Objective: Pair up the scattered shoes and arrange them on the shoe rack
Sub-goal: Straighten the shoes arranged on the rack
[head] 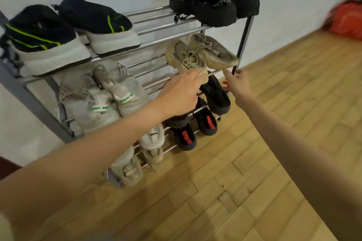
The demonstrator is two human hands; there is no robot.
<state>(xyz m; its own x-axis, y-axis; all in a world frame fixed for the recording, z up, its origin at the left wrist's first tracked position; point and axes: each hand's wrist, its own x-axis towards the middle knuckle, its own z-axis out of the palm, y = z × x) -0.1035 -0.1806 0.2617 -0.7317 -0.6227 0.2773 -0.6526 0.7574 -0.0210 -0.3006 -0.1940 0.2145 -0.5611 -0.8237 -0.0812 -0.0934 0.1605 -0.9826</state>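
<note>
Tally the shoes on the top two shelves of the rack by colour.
Navy-and-white shoes: 2
Black shoes: 2
Beige shoes: 2
Pale grey shoes: 2
Total: 8

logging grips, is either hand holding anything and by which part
Nothing is gripped: the left hand lays straight fingers on the near end of the beige sneaker; the right hand is open and empty.
</note>
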